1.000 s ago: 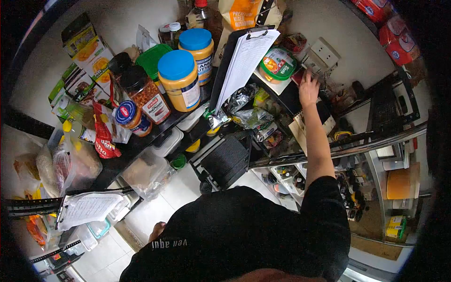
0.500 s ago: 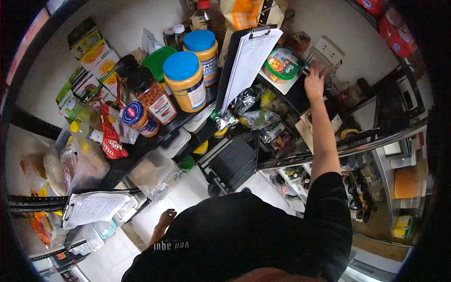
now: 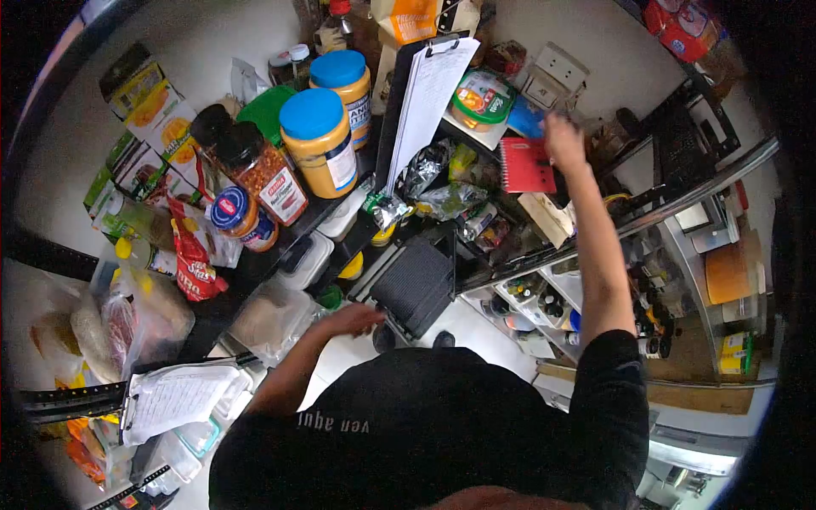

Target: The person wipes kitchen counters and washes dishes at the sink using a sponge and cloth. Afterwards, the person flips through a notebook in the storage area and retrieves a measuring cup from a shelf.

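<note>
A red spiral notebook (image 3: 525, 166) is raised over the right part of the shelf, its wire binding to the left. My right hand (image 3: 563, 140) is closed at its upper right edge; motion blurs the fingertips. Just behind lies a flat blue item (image 3: 527, 119), partly covered. A green-lidded tub (image 3: 483, 98) stands left of the notebook. My left hand (image 3: 355, 319) reaches forward at waist height with fingers stretched out, holding nothing. Nearest to it are a black ridged appliance (image 3: 414, 289) and a clear plastic container (image 3: 272, 319), both below the shelf.
A clipboard (image 3: 429, 102) with papers stands upright mid-shelf. Left of it are peanut butter jars (image 3: 319, 140), a red pepper jar (image 3: 268, 183) and several packets. Foil and plastic packs (image 3: 455, 191) fill the lower middle. A wall socket (image 3: 557, 68) is behind the notebook.
The red notebook and blue item have come into sight, with my right hand now closed on the notebook. My left hand has come up and forward from my side.
</note>
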Tool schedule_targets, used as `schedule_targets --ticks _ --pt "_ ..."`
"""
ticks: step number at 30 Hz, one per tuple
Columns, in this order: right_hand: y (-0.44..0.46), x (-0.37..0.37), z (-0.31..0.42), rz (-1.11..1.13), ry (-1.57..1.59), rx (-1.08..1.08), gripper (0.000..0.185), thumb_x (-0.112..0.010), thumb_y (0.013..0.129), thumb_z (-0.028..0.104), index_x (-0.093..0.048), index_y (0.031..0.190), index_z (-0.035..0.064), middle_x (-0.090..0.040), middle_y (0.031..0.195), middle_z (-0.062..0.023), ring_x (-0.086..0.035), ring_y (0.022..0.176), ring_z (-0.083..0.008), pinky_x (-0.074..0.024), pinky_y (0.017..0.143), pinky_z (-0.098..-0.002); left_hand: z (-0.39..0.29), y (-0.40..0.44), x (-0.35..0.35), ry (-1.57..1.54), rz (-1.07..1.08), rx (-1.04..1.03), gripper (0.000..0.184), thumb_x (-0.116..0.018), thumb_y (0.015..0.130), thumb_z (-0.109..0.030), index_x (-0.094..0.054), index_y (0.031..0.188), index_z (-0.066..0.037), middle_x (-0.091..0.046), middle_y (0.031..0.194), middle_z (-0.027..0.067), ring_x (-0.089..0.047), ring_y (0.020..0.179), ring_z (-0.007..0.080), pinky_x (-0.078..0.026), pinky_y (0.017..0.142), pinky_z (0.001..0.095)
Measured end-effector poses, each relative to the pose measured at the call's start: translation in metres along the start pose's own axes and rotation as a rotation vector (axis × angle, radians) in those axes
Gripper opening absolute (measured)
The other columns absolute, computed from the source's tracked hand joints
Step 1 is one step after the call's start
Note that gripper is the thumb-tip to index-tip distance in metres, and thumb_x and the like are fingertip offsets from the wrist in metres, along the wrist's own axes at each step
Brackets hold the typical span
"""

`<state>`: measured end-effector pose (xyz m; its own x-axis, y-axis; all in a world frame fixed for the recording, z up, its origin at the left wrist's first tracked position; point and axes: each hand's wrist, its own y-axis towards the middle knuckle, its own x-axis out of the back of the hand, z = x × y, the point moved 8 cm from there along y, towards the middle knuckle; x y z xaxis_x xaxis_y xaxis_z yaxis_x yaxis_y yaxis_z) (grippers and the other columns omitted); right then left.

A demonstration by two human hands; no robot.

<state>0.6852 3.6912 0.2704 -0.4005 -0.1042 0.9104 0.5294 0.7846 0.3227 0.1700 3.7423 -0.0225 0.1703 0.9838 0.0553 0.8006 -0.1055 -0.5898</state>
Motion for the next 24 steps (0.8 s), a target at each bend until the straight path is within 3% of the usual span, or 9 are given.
schedule_targets --ticks 4,8,10,12,16,17,19,20,24 --pt "-0.046 -0.044 0.042 0.229 0.500 -0.131 0.056 -0.041 0.095 0.052 -0.059 0.122 0.0067 -0.060 0.118 -0.0221 -0.055 0.112 -0.0399 -0.0428 0.097 -0.0404 -0.175 0.077 0.007 -0.869 0.134 -0.301 0.071 -0.035 0.091 -0.067 -0.051 0.122 -0.005 -0.063 0.102 0.0105 -0.062 0.084 0.0196 -0.051 0.072 0.0336" --pt "-0.063 -0.048 0.061 0.307 -0.003 -0.008 0.067 -0.061 0.080 0.052 -0.044 0.139 0.0239 -0.045 0.143 -0.0056 -0.035 0.136 -0.0295 -0.0251 0.103 -0.0686 -0.259 0.172 0.054 -0.982 -0.304 -0.365 0.063 -0.043 0.090 -0.065 -0.051 0.117 -0.009 -0.059 0.105 0.0047 -0.057 0.100 0.0188 -0.048 0.080 0.0364" --pt "-0.063 -0.044 0.066 0.320 -0.083 0.002 0.067 -0.060 0.082 0.051 -0.042 0.140 0.0251 -0.042 0.145 -0.0046 -0.030 0.139 -0.0289 -0.0223 0.107 -0.0654 -0.266 0.258 0.072 -1.257 -0.245 -0.415 0.075 -0.052 0.093 -0.050 -0.019 0.148 -0.011 -0.030 0.150 0.0111 -0.049 0.121 0.0286 -0.042 0.097 0.0443" --pt "-0.061 -0.051 0.068 0.351 -0.136 -0.007 0.064 -0.058 0.085 0.049 -0.040 0.141 0.0245 -0.041 0.146 -0.0050 -0.027 0.140 -0.0274 -0.0217 0.108 -0.0644 -0.299 0.263 0.082 -0.999 -0.346 -0.576 0.080 -0.052 0.095 -0.038 -0.001 0.151 -0.014 -0.019 0.156 0.0090 -0.045 0.126 0.0317 -0.039 0.098 0.0522" --pt "-0.098 0.025 0.095 -0.285 0.146 0.172 0.042 -0.058 0.087 0.038 -0.060 0.121 0.0127 -0.051 0.133 -0.0123 -0.039 0.131 -0.0296 -0.0294 0.106 -0.0564 -0.206 0.344 0.165 -0.320 -0.520 -0.502 0.048 -0.049 0.086 -0.014 -0.050 0.133 -0.008 -0.062 0.120 0.0148 -0.060 0.106 0.0329 -0.048 0.088 0.0387" --pt "-0.116 0.053 0.105 -0.321 0.224 0.217 0.038 -0.060 0.087 0.033 -0.061 0.119 0.0116 -0.054 0.129 -0.0115 -0.044 0.128 -0.0304 -0.0302 0.106 -0.0553 -0.207 0.273 0.162 -0.210 -0.707 -0.348 0.039 -0.048 0.085 -0.011 -0.059 0.122 -0.008 -0.066 0.111 0.0149 -0.064 0.099 0.0322 -0.050 0.084 0.0396" --pt "-0.169 0.079 0.111 -0.299 0.496 0.265 0.033 -0.065 0.085 0.025 -0.063 0.113 0.0098 -0.056 0.125 -0.0124 -0.047 0.124 -0.0304 -0.0316 0.105 -0.0553 -0.164 0.255 0.180 0.319 -0.695 -0.223 0.029 -0.046 0.087 -0.016 -0.064 0.109 -0.007 -0.063 0.107 0.0233 -0.062 0.099 0.0375 -0.049 0.082 0.0434" --pt "-0.200 0.070 0.111 -0.259 0.559 0.257 0.030 -0.067 0.083 0.022 -0.065 0.110 0.0089 -0.056 0.122 -0.0126 -0.049 0.122 -0.0301 -0.0324 0.105 -0.0549 -0.127 0.249 0.192 0.284 -0.818 -0.372 0.030 -0.045 0.088 -0.020 -0.064 0.108 -0.008 -0.063 0.104 0.0232 -0.061 0.098 0.0391 -0.048 0.082 0.0447" --pt "-0.335 -0.028 0.120 0.087 0.689 0.135 0.025 -0.069 0.080 0.017 -0.067 0.104 0.0072 -0.060 0.109 -0.0115 -0.054 0.113 -0.0288 -0.0351 0.103 -0.0546 -0.017 0.224 0.210 0.444 -0.996 -0.034 0.025 -0.050 0.085 -0.021 -0.064 0.099 -0.004 -0.066 0.097 0.0222 -0.064 0.091 0.0391 -0.049 0.077 0.0471"
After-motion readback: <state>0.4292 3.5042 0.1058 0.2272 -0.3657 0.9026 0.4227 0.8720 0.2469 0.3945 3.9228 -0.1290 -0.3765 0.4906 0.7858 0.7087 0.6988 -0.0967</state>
